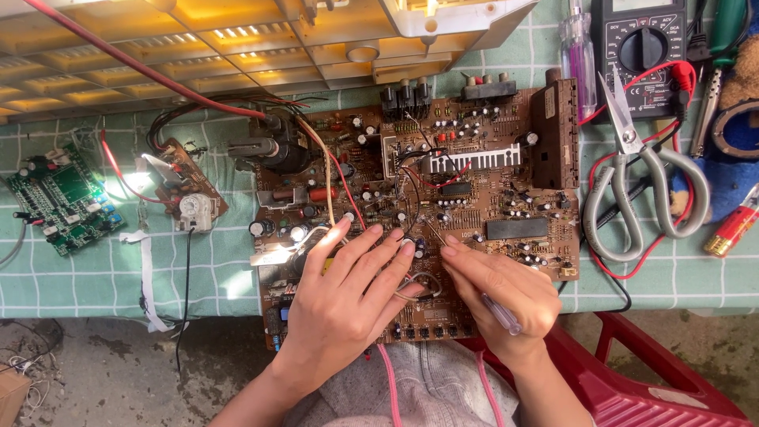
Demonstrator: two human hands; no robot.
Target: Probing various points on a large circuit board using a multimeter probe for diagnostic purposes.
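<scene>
Left hand (344,289) lies flat, fingers spread, pressing on the front part of the brown circuit board (474,182); fingertips rest among small capacitors. Right hand (498,289) pinches a slim clear-handled tool (496,310) pen-fashion, its thin tip angled toward the board centre, just beside the left fingertips. The board lies on the green checked worktop (95,273), its near edge overhanging toward the lap.

Judgement: board is stiff but light, and fragile on top with its upright components and loose wires; best held by bare edges or steadied with a flat palm, not by parts.

Outward: grey-handled scissors (644,186) and a multimeter (640,47) to the right, a small green board (63,198) far left, a beige plastic casing (198,47) behind.
</scene>
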